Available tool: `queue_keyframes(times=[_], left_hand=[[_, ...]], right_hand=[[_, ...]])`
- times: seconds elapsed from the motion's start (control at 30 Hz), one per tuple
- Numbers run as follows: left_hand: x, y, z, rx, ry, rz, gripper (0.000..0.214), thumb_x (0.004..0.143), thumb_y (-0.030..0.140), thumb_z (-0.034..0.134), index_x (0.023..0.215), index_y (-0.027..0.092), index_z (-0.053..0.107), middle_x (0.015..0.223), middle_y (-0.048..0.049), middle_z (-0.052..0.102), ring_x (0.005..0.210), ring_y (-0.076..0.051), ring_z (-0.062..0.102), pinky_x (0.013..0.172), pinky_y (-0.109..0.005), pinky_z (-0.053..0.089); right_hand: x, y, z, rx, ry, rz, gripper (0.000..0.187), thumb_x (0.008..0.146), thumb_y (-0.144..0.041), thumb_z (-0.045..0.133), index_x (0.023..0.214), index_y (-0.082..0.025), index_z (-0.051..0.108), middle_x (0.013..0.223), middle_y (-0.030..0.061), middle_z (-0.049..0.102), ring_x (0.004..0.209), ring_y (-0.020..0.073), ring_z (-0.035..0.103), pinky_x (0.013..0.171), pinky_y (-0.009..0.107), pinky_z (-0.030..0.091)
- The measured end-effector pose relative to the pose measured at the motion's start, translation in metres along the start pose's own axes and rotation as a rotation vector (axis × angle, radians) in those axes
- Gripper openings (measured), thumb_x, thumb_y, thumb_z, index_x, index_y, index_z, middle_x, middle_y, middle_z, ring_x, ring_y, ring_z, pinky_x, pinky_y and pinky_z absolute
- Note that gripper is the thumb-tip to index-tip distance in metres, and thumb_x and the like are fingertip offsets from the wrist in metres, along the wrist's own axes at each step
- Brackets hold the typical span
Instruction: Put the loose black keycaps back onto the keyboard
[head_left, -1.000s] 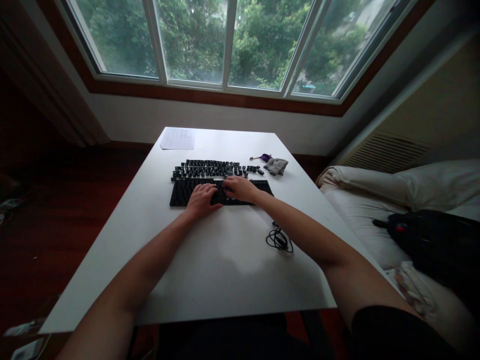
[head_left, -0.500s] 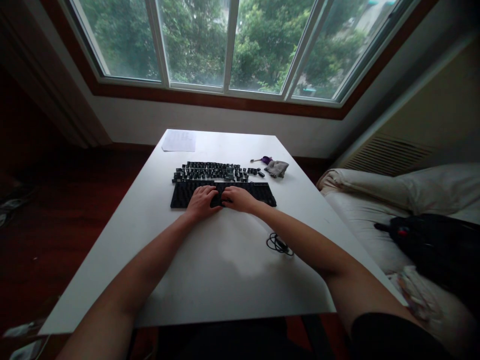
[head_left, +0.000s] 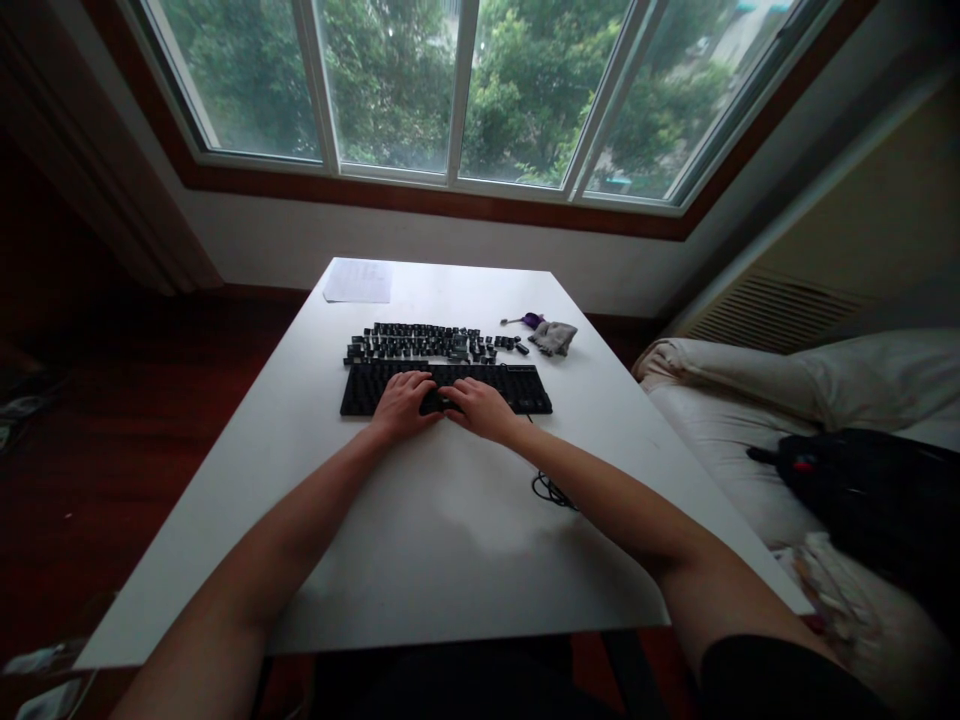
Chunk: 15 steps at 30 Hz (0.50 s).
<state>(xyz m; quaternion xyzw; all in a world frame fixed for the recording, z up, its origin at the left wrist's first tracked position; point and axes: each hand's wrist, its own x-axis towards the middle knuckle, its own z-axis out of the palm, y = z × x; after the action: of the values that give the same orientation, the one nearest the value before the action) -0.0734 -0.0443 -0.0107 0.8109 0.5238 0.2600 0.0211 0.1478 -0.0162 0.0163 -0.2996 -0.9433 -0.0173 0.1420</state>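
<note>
A black keyboard [head_left: 517, 388] lies across the middle of the white table [head_left: 420, 540]. Rows of loose black keycaps [head_left: 420, 341] are laid out just behind it. My left hand [head_left: 403, 403] rests on the keyboard's middle, fingers spread and lying flat on it. My right hand [head_left: 481, 408] is beside it at the keyboard's front edge, fingers bent and drawn together, tips pointing left toward my left thumb. What the right fingertips pinch is too small and dark to name.
A grey cloth [head_left: 553, 337] and a small purple tool [head_left: 529, 320] lie right of the keycaps. A paper sheet [head_left: 358, 281] sits at the far left corner, and a coiled black cable [head_left: 553, 489] near my right forearm. A bed with a black bag [head_left: 862, 490] borders the table's right side.
My right hand has drawn back from the keyboard's far edge to its front middle, close to my left hand. The left hand has stayed in place.
</note>
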Motion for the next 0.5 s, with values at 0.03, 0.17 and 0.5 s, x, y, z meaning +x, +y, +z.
queue_keyframes(times=[0.03,0.17,0.5], left_hand=[[0.000,0.000,0.000,0.000,-0.001,0.001,0.050,0.079,0.049,0.072,0.122,0.025,0.064,0.141,-0.0103,0.057,0.133,-0.033,0.047,0.116,-0.052,0.032],[0.000,0.001,-0.003,-0.006,-0.009,-0.004,0.050,0.079,0.050,0.072,0.123,0.026,0.064,0.141,-0.0096,0.056,0.134,-0.033,0.047,0.118,-0.052,0.030],[0.000,0.002,-0.001,-0.003,-0.009,-0.001,0.050,0.081,0.050,0.070,0.125,0.025,0.064,0.142,-0.0096,0.056,0.135,-0.032,0.046,0.118,-0.050,0.030]], right_hand=[[-0.004,0.000,0.002,0.013,0.031,-0.007,0.039,0.097,-0.034,0.057,0.132,-0.017,0.061,0.111,0.0124,0.066,0.103,0.0250,0.057,0.093,0.039,0.046],[-0.017,-0.005,0.007,0.047,0.093,-0.069,0.040,0.099,-0.032,0.053,0.137,-0.018,0.058,0.124,0.0147,0.065,0.114,0.0269,0.057,0.098,0.044,0.046],[-0.034,-0.016,0.021,0.035,0.106,-0.045,0.048,0.095,-0.014,0.049,0.143,-0.015,0.052,0.145,0.0153,0.055,0.138,0.0284,0.046,0.111,0.049,0.039]])
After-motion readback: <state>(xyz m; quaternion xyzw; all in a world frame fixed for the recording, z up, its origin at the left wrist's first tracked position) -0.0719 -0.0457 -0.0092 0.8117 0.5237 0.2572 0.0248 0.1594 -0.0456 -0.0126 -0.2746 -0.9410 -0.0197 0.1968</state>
